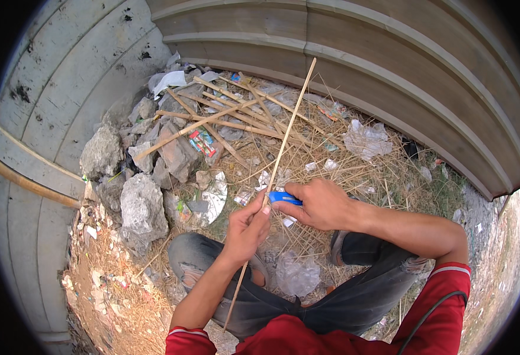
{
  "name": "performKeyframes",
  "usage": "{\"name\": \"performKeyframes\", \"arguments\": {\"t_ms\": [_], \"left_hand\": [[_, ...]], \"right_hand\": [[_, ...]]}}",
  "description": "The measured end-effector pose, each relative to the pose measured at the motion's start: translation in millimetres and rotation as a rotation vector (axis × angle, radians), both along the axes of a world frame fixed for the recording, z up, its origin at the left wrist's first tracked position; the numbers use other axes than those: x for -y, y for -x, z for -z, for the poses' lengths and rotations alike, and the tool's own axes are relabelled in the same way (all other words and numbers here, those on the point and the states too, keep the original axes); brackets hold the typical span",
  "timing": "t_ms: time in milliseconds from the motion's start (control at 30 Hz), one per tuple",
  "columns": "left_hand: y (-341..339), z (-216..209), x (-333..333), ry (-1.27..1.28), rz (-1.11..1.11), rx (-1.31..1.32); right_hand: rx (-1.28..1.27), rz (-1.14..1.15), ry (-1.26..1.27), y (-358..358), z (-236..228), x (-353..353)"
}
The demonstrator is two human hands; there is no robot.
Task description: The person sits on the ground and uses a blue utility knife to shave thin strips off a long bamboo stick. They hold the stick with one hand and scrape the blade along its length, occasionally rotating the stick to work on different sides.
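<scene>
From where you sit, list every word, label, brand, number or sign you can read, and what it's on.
No text can be read here.
Red wrapper by the rocks: coloured printing, too small and blurred.
Blue cutter in the right hand: any marking is too small to read.
Grey wall on the left: dark smudges, no lettering visible.

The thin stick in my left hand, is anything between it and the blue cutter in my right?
Nothing visible: the blue cutter in the right hand reaches the thin stick right beside the left hand. Whether its blade touches is too small to tell.
</scene>
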State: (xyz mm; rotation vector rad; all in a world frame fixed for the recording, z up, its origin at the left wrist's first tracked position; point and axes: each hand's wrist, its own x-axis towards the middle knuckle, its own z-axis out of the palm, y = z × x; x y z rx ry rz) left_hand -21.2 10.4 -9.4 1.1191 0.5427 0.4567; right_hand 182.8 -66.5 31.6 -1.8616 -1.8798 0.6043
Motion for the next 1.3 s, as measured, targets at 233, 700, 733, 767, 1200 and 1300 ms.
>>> {"name": "performKeyframes", "arguments": {"t_ms": [233, 700, 733, 767, 1200, 1300], "left_hand": [[-8, 6, 0, -0.088, -0.032, -0.055], [26, 22, 11, -0.362, 0.068, -0.174], [26, 24, 8, -0.285, 0.005, -0.209], [24, 27, 2, -0.309, -0.031, -0.162], [-7, 16, 2, -0.259, -0.12, -0.124], [-8, 18, 0, -0.256, -0.106, -0.14]], "right_hand": [[0.042, 0.166, -0.06, -40, 6, -29], [0.193, 1.007, -0.337, -274, 48, 27], [0.16, 0.951, -0.318, -253, 43, 27], [0.117, 0.887, -0.301, -229, 36, 22], [0.004, -0.021, 0.089, -7, -11, -5], [-0.023, -0.01, 0.095, -5, -1, -7]]}}
